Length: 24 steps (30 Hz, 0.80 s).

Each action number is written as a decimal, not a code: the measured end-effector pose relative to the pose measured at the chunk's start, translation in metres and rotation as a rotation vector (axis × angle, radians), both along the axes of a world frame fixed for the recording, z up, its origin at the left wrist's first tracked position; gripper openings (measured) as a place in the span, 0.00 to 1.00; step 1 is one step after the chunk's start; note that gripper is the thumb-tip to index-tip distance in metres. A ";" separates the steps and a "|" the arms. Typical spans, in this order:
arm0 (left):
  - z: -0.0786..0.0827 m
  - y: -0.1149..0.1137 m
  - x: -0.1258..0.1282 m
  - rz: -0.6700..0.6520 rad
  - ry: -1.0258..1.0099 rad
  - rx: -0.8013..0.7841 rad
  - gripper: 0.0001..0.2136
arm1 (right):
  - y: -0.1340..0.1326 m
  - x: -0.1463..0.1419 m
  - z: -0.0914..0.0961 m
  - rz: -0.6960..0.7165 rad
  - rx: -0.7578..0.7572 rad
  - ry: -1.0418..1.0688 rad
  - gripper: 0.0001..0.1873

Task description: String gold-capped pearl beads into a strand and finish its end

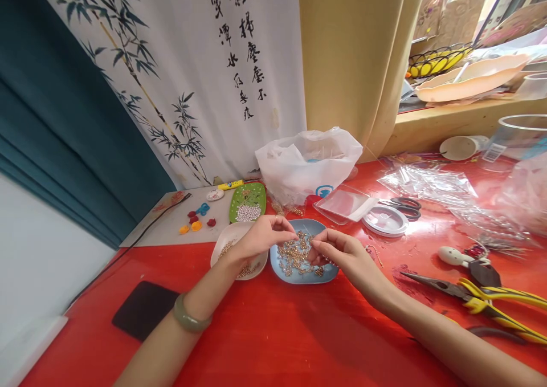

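Observation:
My left hand (261, 237) hovers over the left rim of a blue dish (280, 271) filled with small gold metal findings (294, 257). Its fingertips are pinched together on a tiny piece too small to name. My right hand (342, 252) reaches over the dish's right side, fingers also pinched close, nearly meeting the left fingertips. A green bangle (190, 317) circles my left wrist. Under the left hand sits a white dish (225, 242) with small gold beads.
A green tray of white pearls (247, 203), coloured small bits (195, 219), a white plastic bag (308, 162), a clear round spool (386, 220), scissors (404, 206), yellow-handled pliers (482, 301) and clear bags (431, 184) lie on the red table (277, 335). A black pad (143, 309) is front left.

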<state>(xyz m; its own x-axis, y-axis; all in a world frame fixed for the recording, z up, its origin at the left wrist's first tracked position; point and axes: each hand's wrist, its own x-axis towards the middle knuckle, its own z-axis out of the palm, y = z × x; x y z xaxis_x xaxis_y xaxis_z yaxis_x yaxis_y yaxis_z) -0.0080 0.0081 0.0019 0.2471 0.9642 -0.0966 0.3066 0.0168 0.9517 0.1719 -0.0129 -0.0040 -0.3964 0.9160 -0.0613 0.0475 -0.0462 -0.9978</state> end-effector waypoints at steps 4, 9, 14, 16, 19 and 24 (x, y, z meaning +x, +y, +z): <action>0.000 -0.001 0.004 0.060 -0.267 -0.162 0.07 | -0.002 -0.001 0.000 0.054 0.001 0.019 0.11; -0.001 -0.002 0.006 0.046 -0.429 -0.230 0.08 | -0.004 -0.001 0.000 0.073 -0.008 0.054 0.10; -0.004 -0.003 0.006 0.029 -0.481 -0.252 0.09 | -0.004 -0.001 0.000 0.062 -0.015 0.070 0.10; -0.005 -0.002 0.006 0.028 -0.487 -0.254 0.10 | -0.004 -0.001 -0.001 0.062 -0.009 0.068 0.10; -0.006 -0.002 0.007 0.012 -0.480 -0.262 0.10 | -0.004 -0.001 -0.002 0.060 0.005 0.059 0.10; -0.008 -0.002 0.007 -0.001 -0.472 -0.272 0.11 | -0.003 -0.002 -0.002 0.055 -0.006 0.072 0.09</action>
<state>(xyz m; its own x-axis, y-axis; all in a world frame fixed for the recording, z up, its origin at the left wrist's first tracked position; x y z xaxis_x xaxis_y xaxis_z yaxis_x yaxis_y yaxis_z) -0.0012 0.0059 -0.0061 0.3247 0.9197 -0.2207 -0.1527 0.2812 0.9474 0.1704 -0.0161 -0.0062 -0.4500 0.8923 -0.0358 -0.0220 -0.0512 -0.9984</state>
